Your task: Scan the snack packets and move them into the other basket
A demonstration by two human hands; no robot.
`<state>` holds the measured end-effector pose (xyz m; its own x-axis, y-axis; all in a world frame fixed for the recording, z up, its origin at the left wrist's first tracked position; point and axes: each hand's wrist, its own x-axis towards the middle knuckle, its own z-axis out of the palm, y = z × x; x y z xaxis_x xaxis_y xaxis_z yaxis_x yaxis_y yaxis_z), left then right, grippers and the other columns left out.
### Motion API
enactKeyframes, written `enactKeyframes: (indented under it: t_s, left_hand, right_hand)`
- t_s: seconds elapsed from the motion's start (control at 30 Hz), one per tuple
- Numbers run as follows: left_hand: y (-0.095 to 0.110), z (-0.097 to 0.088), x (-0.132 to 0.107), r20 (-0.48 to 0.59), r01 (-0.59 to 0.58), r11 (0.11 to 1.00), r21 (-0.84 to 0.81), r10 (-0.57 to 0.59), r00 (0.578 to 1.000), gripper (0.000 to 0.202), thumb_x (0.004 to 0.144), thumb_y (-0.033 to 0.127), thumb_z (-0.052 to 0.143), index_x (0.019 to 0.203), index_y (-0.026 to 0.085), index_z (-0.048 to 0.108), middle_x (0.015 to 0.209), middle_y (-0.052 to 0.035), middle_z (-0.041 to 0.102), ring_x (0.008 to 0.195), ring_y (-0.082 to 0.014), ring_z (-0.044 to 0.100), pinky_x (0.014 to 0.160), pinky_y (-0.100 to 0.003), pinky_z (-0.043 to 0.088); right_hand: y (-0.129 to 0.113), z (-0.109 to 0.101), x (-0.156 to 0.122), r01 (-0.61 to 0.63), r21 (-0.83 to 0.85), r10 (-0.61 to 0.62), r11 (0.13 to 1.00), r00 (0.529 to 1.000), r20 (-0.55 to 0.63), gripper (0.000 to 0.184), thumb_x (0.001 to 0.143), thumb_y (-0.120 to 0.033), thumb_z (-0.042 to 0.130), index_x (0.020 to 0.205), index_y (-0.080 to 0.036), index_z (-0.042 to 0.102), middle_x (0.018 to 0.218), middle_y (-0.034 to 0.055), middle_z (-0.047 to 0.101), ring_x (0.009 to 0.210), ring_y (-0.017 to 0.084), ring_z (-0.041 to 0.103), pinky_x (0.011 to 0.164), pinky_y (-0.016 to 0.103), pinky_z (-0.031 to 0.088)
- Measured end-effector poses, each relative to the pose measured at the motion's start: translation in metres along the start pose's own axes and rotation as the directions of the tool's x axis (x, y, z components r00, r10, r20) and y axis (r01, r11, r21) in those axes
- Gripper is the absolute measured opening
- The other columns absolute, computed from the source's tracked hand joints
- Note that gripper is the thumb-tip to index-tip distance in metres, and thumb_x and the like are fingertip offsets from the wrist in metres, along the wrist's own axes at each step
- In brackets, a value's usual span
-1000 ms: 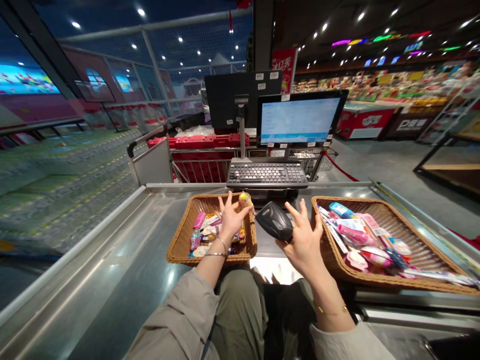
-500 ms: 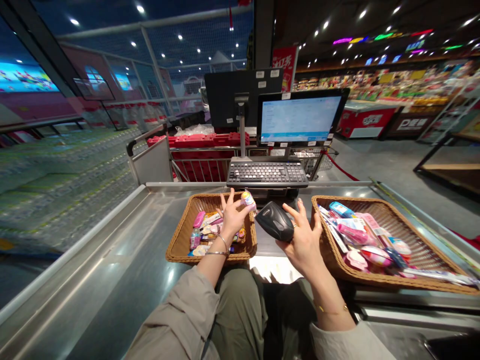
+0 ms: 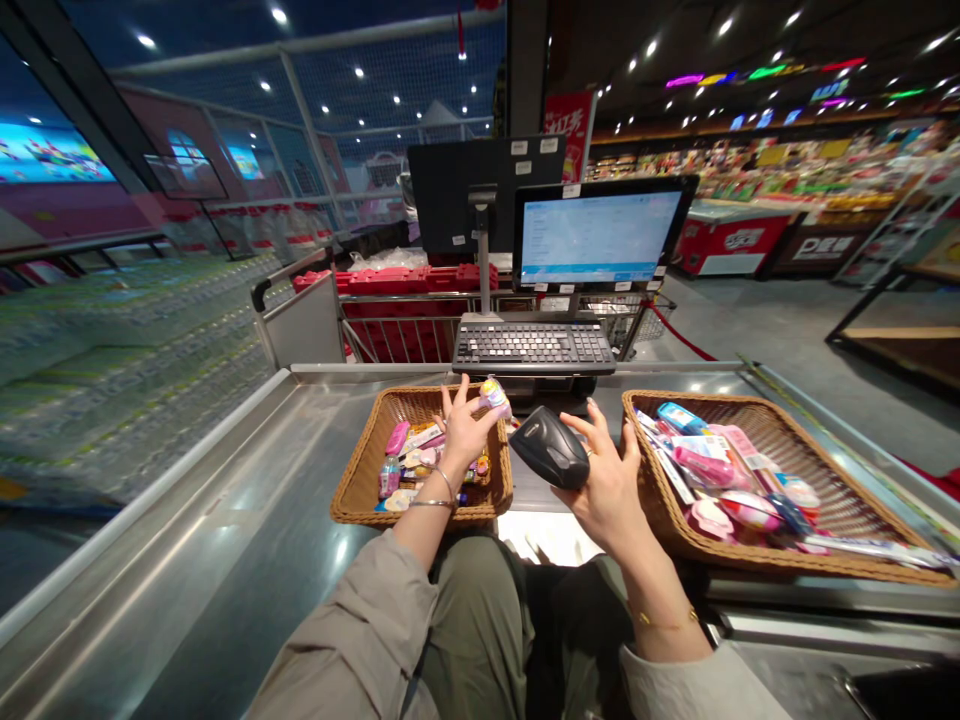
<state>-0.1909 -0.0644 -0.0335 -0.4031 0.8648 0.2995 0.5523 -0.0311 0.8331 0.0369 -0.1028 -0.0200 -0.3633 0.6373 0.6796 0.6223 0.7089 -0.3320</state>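
Here we are at the checkout, and the left hand (image 3: 465,432) is up over the near-left basket, thumb and fingertips pinching a small egg-shaped pink-and-yellow packet (image 3: 493,396) at the far side of the hand, the other fingers splayed; over to the right, the right hand (image 3: 606,482) has a black handheld barcode scanner (image 3: 550,447) gripped against its thumb and fingers, nose pointing toward the palm, just above the bare steel between the baskets; that left wicker basket (image 3: 360,490) is holding a small plastic bottle (image 3: 389,478) and a pink packet (image 3: 397,437) among a jumble of little goods; the right wicker basket (image 3: 787,562) is fuller, with a blue tube (image 3: 681,418), a pink tube (image 3: 703,467) and round pink wrapped items (image 3: 750,510); both baskets sit on the stainless steel desk (image 3: 225,480); beyond them, on the far side, stands a black keyboard (image 3: 532,347), and behind it a lit monitor (image 3: 600,238) beside a black screen back (image 3: 465,190); further off, red crates (image 3: 405,280) sit behind a metal rail; to the left are shrink-wrapped bottled water packs (image 3: 127,370); far right, crowded store shelves (image 3: 750,165) glow beyond red chest freezers (image 3: 735,240).
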Motion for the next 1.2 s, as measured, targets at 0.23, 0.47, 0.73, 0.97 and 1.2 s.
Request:
enactKeyframes:
  t_s: [0.23,0.47,0.73,0.97,1.2]
  left_hand:
    - [0.002,-0.003,0.001,-0.008,-0.007,0.999,-0.049,0.007,1.0,0.021,0.077,0.039,0.081,0.097,0.032,0.08,0.16,-0.0014,0.04,0.154,-0.0428,0.001,0.115,-0.072,-0.012]
    - [0.009,-0.019,0.005,-0.014,-0.016,1.0,0.019,0.016,1.0,0.022,0.081,0.035,0.077,0.102,0.03,0.079,0.161,0.0001,0.036,0.154,-0.0407,0.005,0.118,-0.071,-0.005]
    - [0.018,-0.036,0.003,0.007,-0.048,0.984,0.171,0.048,0.999,0.019,0.085,0.036,0.073,0.103,0.032,0.078,0.162,0.0027,0.034,0.154,-0.0404,0.005,0.115,-0.077,0.001]
    - [0.011,-0.049,0.004,0.014,-0.083,0.965,0.25,0.082,0.997,0.023,0.083,0.039,0.075,0.106,0.036,0.077,0.163,0.0044,0.031,0.155,-0.0391,0.003,0.112,-0.08,-0.001]
    - [0.002,-0.07,0.012,0.073,-0.08,0.938,0.338,0.058,0.996,0.023,0.087,0.042,0.069,0.107,0.032,0.076,0.161,0.0008,0.038,0.154,-0.0401,0.009,0.112,-0.08,-0.003]
  right_hand:
    - [0.002,-0.002,-0.002,-0.005,-0.022,0.005,1.0,1.0,0.016,0.022,0.078,-0.019,0.062,0.099,-0.021,0.068,0.14,0.0133,0.058,0.152,0.035,0.025,0.119,0.068,0.012]
    - [0.001,-0.003,0.0,-0.006,-0.038,0.006,0.999,1.0,-0.001,0.019,0.08,-0.017,0.061,0.099,-0.019,0.066,0.151,0.0163,0.048,0.154,0.036,0.016,0.116,0.071,0.016]
    - [-0.009,0.001,0.005,0.024,0.019,-0.024,1.0,1.0,0.006,0.021,0.08,-0.018,0.061,0.1,-0.02,0.064,0.148,0.0149,0.051,0.154,0.035,0.019,0.118,0.069,0.015]
    - [-0.011,0.005,0.008,0.045,0.074,-0.045,0.996,0.999,-0.006,0.017,0.081,-0.019,0.062,0.097,-0.021,0.065,0.142,0.0128,0.056,0.152,0.034,0.024,0.118,0.069,0.013]
    - [-0.006,0.014,0.005,0.008,0.075,-0.01,0.997,1.0,0.023,0.017,0.08,-0.02,0.061,0.096,-0.02,0.066,0.154,0.0146,0.045,0.154,0.037,0.015,0.116,0.072,0.015]
